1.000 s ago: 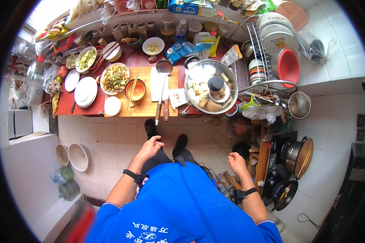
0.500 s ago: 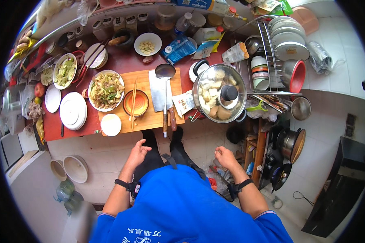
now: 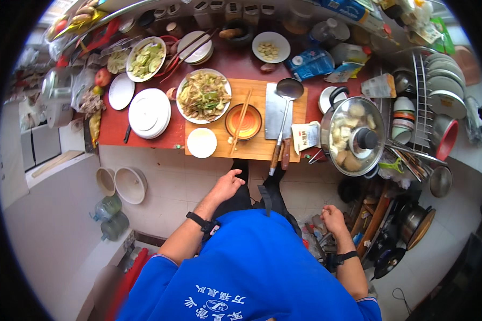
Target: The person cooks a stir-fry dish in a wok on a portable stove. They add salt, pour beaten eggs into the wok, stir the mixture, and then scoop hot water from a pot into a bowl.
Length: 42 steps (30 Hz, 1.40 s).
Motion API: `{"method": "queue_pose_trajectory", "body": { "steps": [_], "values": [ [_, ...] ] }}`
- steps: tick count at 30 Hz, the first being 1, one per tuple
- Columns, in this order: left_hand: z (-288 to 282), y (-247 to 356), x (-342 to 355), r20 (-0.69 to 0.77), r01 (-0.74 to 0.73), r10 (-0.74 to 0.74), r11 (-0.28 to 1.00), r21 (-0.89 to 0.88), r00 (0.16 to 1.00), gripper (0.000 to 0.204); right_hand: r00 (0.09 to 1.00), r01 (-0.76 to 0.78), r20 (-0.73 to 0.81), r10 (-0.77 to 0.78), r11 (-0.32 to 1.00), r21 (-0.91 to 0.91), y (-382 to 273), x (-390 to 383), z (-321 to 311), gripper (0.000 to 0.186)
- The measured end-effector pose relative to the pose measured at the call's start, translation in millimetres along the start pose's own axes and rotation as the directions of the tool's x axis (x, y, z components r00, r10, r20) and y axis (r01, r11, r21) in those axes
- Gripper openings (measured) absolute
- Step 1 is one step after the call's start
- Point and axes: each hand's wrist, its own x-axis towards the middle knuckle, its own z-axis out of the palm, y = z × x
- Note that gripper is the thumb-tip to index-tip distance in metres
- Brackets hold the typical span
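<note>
My left hand [image 3: 230,184] hangs in front of the counter's near edge, fingers partly stretched and holding nothing. Lower and to the right, my right hand [image 3: 333,218] has its fingers curled in, with nothing seen in them. Above them a wooden cutting board [image 3: 209,91] carries an orange bowl [image 3: 243,126] with chopsticks [image 3: 245,115] across its rim, a cleaver [image 3: 276,107] and a ladle [image 3: 290,90] lying over it. At the right stands a pot with a glass lid [image 3: 353,160], chunks of food visible inside. Neither hand touches any of these.
Left of the board are a plate of cooked vegetables [image 3: 203,96], stacked white plates [image 3: 149,115] and a knife handle [image 3: 127,134]. A wire dish rack [image 3: 422,101] stands right of the pot. Pans [image 3: 407,230] hang below it. Basins [image 3: 130,185] sit on the floor at left.
The view has swung left, so the counter and its dishes appear farther right in the picture. Both hands stay below the counter, still without any object.
</note>
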Motion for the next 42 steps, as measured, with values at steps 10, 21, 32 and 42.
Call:
{"method": "queue_pose_trajectory", "body": {
  "steps": [10, 21, 32, 42],
  "values": [
    [21.0, 2.0, -1.8, -0.078, 0.040, -0.042, 0.999, -0.023, 0.996, 0.047, 0.999, 0.027, -0.036, -0.026, 0.999, 0.034, 35.2, 22.5, -21.1, 0.025],
    [27.3, 18.1, -24.3, -0.142, 0.025, -0.021, 0.999, 0.030, 0.990, 0.047, 0.998, -0.065, 0.027, 0.064, 0.997, 0.051, 48.5, 29.4, -36.6, 0.017],
    [-4.4, -20.6, -29.5, -0.109, -0.143, 0.157, 0.981, 0.128, 0.982, 0.043, 0.996, -0.050, -0.076, 0.052, 0.998, 0.028, 44.4, 32.9, -9.0, 0.024],
    [-40.2, -11.6, -6.9, 0.146, -0.024, -0.006, 0.978, 0.208, 0.989, 0.049, 0.988, -0.105, -0.097, 0.123, 0.980, 0.167, 44.7, -40.9, 81.2, 0.030]
  ]
}}
